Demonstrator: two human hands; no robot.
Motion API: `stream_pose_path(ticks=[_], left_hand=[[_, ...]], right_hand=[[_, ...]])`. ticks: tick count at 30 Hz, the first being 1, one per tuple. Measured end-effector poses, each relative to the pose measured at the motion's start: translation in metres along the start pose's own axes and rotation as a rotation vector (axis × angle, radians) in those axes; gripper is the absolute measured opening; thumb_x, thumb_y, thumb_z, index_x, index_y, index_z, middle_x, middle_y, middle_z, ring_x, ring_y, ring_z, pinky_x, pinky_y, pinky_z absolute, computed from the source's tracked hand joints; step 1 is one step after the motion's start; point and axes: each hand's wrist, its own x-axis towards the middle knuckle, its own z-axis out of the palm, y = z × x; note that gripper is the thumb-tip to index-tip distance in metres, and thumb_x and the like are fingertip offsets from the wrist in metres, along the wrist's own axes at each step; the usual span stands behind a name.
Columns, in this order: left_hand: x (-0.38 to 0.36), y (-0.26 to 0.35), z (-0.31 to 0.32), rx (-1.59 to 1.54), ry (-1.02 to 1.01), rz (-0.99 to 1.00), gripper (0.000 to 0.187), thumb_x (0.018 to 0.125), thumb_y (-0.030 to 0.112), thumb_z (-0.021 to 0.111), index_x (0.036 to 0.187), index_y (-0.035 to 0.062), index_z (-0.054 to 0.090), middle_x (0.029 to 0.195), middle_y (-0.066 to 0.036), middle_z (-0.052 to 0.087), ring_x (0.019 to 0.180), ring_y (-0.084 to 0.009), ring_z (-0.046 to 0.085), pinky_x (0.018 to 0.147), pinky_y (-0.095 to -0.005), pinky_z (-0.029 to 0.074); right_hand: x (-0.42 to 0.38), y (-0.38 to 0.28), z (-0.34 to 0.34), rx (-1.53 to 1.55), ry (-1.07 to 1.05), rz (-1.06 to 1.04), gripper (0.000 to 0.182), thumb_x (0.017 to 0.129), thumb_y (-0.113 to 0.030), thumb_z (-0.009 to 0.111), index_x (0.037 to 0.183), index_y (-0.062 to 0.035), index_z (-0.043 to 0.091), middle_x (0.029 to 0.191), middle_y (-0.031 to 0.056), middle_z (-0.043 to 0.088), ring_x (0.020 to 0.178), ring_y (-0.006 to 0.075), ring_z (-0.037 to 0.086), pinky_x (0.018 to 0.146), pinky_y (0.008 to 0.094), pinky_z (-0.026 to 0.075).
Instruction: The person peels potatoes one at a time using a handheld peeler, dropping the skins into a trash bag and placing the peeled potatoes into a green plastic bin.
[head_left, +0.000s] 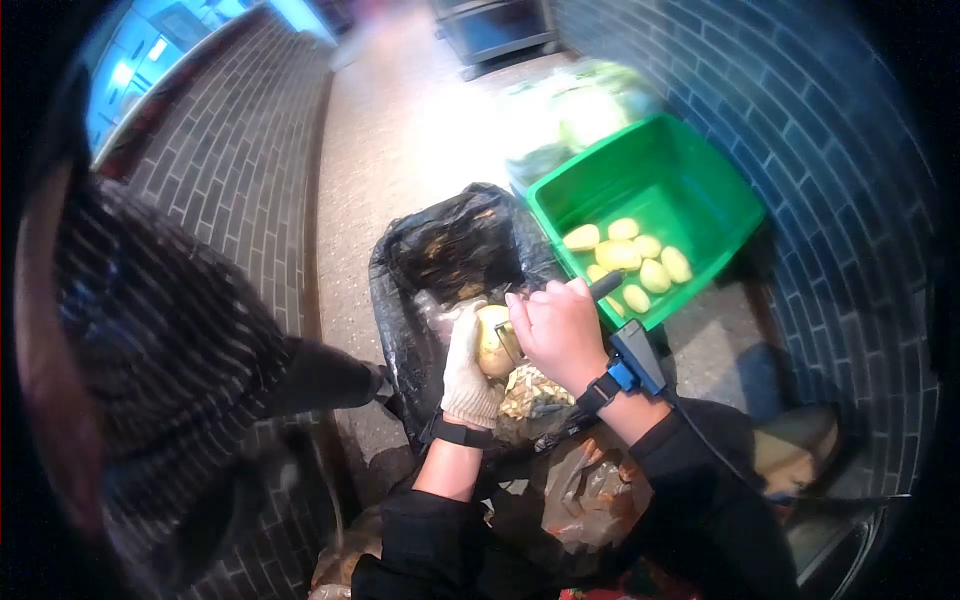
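Observation:
In a white knitted glove, my left hand (466, 370) is closed around a potato (493, 342), held over a bin lined with a black bag (400, 262). My bare right hand (560, 335) grips a peeler (508, 341), its dark handle end sticking out past the fist and its head against the potato's right side. Below the hands, a heap of peelings (535, 392) lies in the bag. Just beyond my right hand is a green crate (690, 190) with several peeled potatoes (655, 276) gathered at its near end.
A bag of pale green vegetables (590, 110) stands behind the crate. At left is a person in a striped garment (170, 350), one leg near the bin. Brick walls (245, 150) line both sides. A cart (495, 30) stands far ahead. Clear plastic bags (595, 490) lie below my arms.

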Motion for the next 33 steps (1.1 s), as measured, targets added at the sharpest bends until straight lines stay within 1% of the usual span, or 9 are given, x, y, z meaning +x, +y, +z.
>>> stream_pose_path(ticks=[1,5,7,11,14,19,22,26,33], left_hand=[[0.003,-0.004,-0.003,-0.058,-0.039,-0.028,0.036,0.101,0.038,0.056,0.120,0.0076,0.063,0.110,-0.007,0.070,0.098,-0.0182,0.068,0.088,-0.0339,0.055],[0.013,-0.015,-0.006,-0.085,-0.006,0.022,0.034,0.101,0.035,0.058,0.119,0.0072,0.063,0.112,-0.007,0.069,0.102,-0.0176,0.066,0.092,-0.0330,0.053],[0.015,-0.019,-0.003,0.137,-0.008,0.217,0.031,0.100,0.030,0.059,0.117,0.0053,0.064,0.115,-0.007,0.067,0.104,-0.0166,0.063,0.094,-0.0309,0.050],[0.008,-0.007,0.008,0.448,-0.019,0.278,0.024,0.095,0.013,0.066,0.114,-0.0016,0.066,0.113,-0.006,0.064,0.103,-0.0132,0.059,0.093,-0.0291,0.047],[0.008,-0.008,0.002,0.402,-0.069,0.205,0.025,0.095,0.015,0.066,0.114,-0.0015,0.066,0.112,-0.006,0.064,0.102,-0.0136,0.059,0.093,-0.0293,0.047],[-0.014,0.020,0.011,0.087,-0.267,0.015,0.038,0.100,0.031,0.057,0.126,0.0030,0.056,0.116,-0.014,0.065,0.105,-0.0273,0.066,0.098,-0.0419,0.054],[-0.012,0.021,0.011,0.055,-0.069,-0.006,0.045,0.098,0.045,0.054,0.126,0.0093,0.058,0.114,-0.013,0.068,0.102,-0.0289,0.068,0.084,-0.0415,0.057],[0.003,0.012,-0.008,-0.006,-0.002,0.000,0.042,0.101,0.044,0.053,0.121,0.0086,0.063,0.115,-0.009,0.070,0.101,-0.0228,0.068,0.087,-0.0377,0.056],[0.004,0.005,-0.018,-0.007,-0.011,0.019,0.032,0.099,0.029,0.059,0.119,0.0037,0.063,0.112,-0.009,0.069,0.100,-0.0197,0.067,0.087,-0.0327,0.055]], right_hand=[[0.000,0.002,0.001,-0.032,0.044,-0.026,0.045,0.096,-0.026,0.055,0.054,-0.0112,0.062,0.060,0.0063,0.062,0.066,0.0255,0.057,0.073,0.0441,0.040],[-0.002,0.002,0.003,-0.073,0.059,-0.070,0.044,0.095,-0.025,0.057,0.053,-0.0114,0.061,0.059,0.0062,0.062,0.066,0.0251,0.058,0.072,0.0436,0.040],[-0.004,0.006,0.005,-0.029,0.127,-0.089,0.041,0.093,-0.019,0.061,0.053,-0.0093,0.057,0.057,0.0059,0.057,0.062,0.0254,0.055,0.068,0.0413,0.040],[-0.005,0.024,0.007,0.013,0.165,-0.061,0.041,0.092,-0.018,0.061,0.052,-0.0096,0.055,0.056,0.0064,0.057,0.061,0.0262,0.055,0.068,0.0414,0.041],[0.000,0.040,0.007,-0.019,0.162,0.003,0.043,0.092,-0.020,0.061,0.051,-0.0091,0.056,0.055,0.0071,0.058,0.062,0.0272,0.056,0.068,0.0419,0.041],[-0.003,0.051,0.003,-0.235,0.049,0.110,0.047,0.096,-0.025,0.056,0.053,-0.0072,0.063,0.058,0.0104,0.062,0.063,0.0287,0.058,0.070,0.0443,0.041],[-0.002,0.032,0.001,-0.194,0.016,0.099,0.047,0.097,-0.024,0.055,0.053,-0.0073,0.062,0.058,0.0106,0.062,0.064,0.0294,0.058,0.070,0.0438,0.040],[-0.002,0.002,0.002,-0.037,-0.014,0.063,0.040,0.095,-0.023,0.057,0.059,-0.0091,0.066,0.062,0.0080,0.065,0.066,0.0260,0.059,0.071,0.0421,0.041],[-0.007,-0.013,0.027,0.133,0.160,-0.081,0.035,0.090,-0.011,0.061,0.055,-0.0086,0.056,0.060,0.0070,0.060,0.062,0.0260,0.056,0.069,0.0410,0.041]])
